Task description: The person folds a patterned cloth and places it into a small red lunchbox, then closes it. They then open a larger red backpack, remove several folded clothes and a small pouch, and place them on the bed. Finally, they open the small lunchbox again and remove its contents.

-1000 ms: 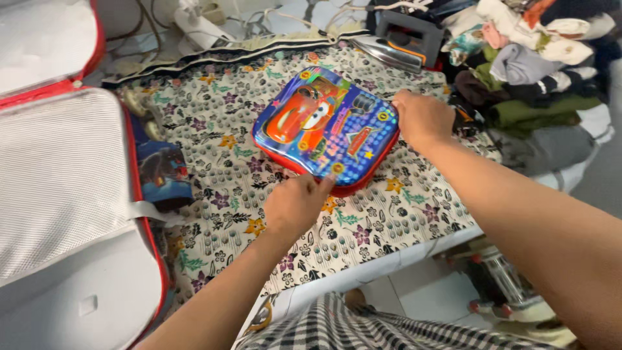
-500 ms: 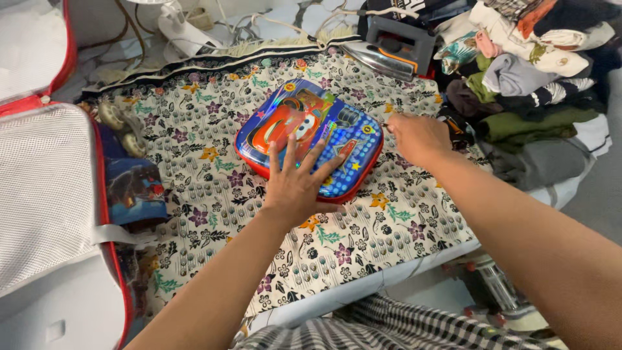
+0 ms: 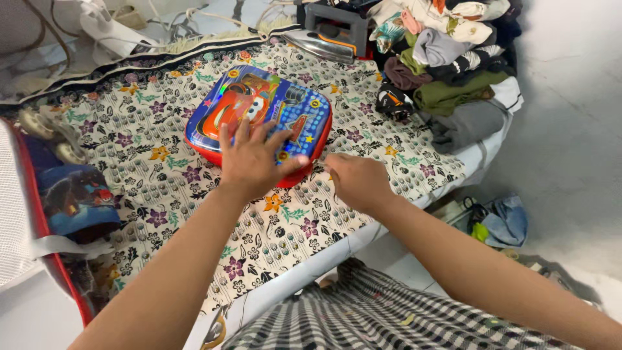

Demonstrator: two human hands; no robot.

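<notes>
**A:** What is the setting?

**B:** A low surface covered with a cream cloth (image 3: 194, 175) printed with purple and orange flowers, seen from above by the person working at it. Pale floor shows to the right.

**A:** What lies on the cloth?

**B:** Near the middle, toward the far side, a flat child's case (image 3: 259, 113) with rounded corners, a shiny blue top with a red cartoon car, and a red rim. It lies flat on the cloth.

**A:** Where are the hands?

**B:** The left hand (image 3: 256, 162) rests open on the near part of the case, palm down, fingers spread across the lid. The right hand (image 3: 356, 181) lies on the cloth just beside the case's near right corner, fingers curled loosely and pointing toward it. It grips nothing, and I cannot tell whether the fingertips touch the rim.

**A:** What else is around?

**B:** A clothes iron (image 3: 321, 39) stands at the far edge. Right of it sits a pile of folded clothes (image 3: 447, 58). At the left edge is an open red-trimmed suitcase (image 3: 45, 227) with a dark blue printed garment (image 3: 74, 201) inside it.
</notes>
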